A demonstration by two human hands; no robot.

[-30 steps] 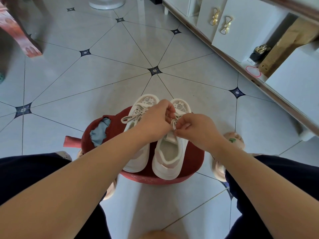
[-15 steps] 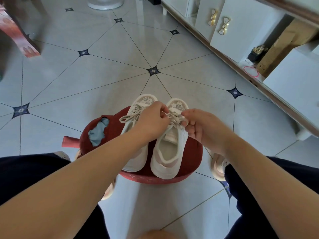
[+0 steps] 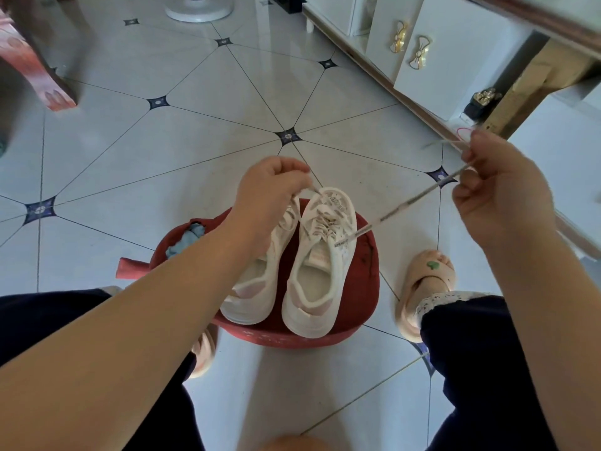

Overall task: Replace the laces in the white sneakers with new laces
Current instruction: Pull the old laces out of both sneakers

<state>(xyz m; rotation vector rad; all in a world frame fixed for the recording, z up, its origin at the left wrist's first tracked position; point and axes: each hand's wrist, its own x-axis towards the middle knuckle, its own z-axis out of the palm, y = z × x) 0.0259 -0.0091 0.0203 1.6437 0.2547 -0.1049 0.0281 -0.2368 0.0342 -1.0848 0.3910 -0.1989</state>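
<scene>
2 sneakers (image 3: 312,281) on stool (image 3: 367,258) | left hand (image 3: 270,193), right hand (image 3: 500,196) pinch lace (image 3: 406,203)

right hand (image 3: 500,196): raised, gripping lace (image 3: 406,206) | left hand (image 3: 273,190): curled, apparently pinching its other end | forearms extended

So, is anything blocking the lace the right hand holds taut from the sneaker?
Nothing visible. The lace runs taut through open air from the sneaker to the right hand; the left hand is off that line.

Glossy pale tiled floor (image 3: 169,148) with dark diamond insets (image 3: 288,137) around red stool (image 3: 366,255); beyond it, round white fan base (image 3: 199,8); right of it, white cabinet (image 3: 455,83) with gold bow handles (image 3: 419,56).
</scene>
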